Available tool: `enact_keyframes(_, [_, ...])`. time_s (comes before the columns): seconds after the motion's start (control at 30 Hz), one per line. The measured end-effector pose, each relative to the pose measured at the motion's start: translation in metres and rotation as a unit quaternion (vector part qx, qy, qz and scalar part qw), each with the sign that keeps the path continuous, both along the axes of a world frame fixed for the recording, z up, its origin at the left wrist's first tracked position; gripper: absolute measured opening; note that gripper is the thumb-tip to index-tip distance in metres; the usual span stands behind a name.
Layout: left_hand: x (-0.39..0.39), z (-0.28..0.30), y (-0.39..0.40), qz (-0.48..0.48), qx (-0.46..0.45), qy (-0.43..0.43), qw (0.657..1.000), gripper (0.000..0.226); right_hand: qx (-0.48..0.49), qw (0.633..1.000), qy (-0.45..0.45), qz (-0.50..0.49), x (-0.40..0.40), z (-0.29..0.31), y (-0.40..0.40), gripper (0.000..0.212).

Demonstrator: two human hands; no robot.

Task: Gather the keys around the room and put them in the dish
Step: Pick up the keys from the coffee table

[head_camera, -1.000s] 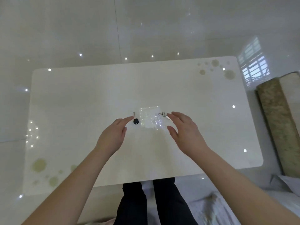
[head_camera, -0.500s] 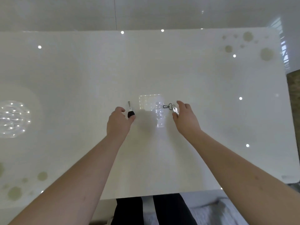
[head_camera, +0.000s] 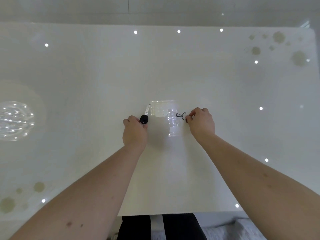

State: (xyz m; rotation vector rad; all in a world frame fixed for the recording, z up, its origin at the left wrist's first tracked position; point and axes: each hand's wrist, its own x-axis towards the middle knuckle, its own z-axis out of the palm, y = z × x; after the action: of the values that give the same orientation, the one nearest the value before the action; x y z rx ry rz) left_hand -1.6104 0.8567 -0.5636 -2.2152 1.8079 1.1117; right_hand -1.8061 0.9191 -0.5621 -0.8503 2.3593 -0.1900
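Both arms stretch out over the glossy white table (head_camera: 225,84), spots of ceiling light gleaming off it. The left hand (head_camera: 134,134) has its fingers pinched together on the black head of a car key (head_camera: 144,119), the silver blade pointing away across the tabletop. Just beside that blade sits the clear glass dish (head_camera: 163,108), hard to make out against the white surface, its studded pattern catching the light. On the other side of the dish, the right hand (head_camera: 201,124) has thumb and fingertips closed on a second key, mostly hidden under the fingers, with its dark metal clip and ring (head_camera: 181,116) sticking out toward the dish. Neither key is in the dish yet; it lies between the two hands.
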Motion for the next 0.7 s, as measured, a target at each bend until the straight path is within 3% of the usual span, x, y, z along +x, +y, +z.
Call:
enact_keyframes(0.17, [-0.008, -0.001, -0.001, 0.034, -0.001, 0.013, 0.999, 0.06, -0.004, 1.0, 0.002, -0.011, 0.001, -0.005, 0.0, 0.018])
enact_keyframes(0.37, [-0.014, -0.01, 0.003, 0.063, -0.048, 0.017, 0.997, 0.057, -0.017, 1.0, -0.006, -0.017, 0.0, -0.012, 0.002, 0.012])
enact_keyframes(0.47, [-0.013, -0.014, 0.0, 0.087, -0.086, 0.014, 0.992, 0.049, -0.044, 0.994, -0.064, -0.072, -0.002, -0.009, 0.005, 0.01])
enact_keyframes(0.6, [-0.01, -0.02, -0.008, 0.075, -0.087, 0.039, 0.993, 0.033, -0.112, 0.967, -0.13, -0.187, 0.002, 0.001, 0.02, 0.009])
enact_keyframes(0.7, [-0.007, -0.022, -0.015, 0.056, -0.074, 0.058, 0.994, 0.027, -0.185, 0.921, -0.223, -0.26, 0.008, 0.009, 0.035, 0.006])
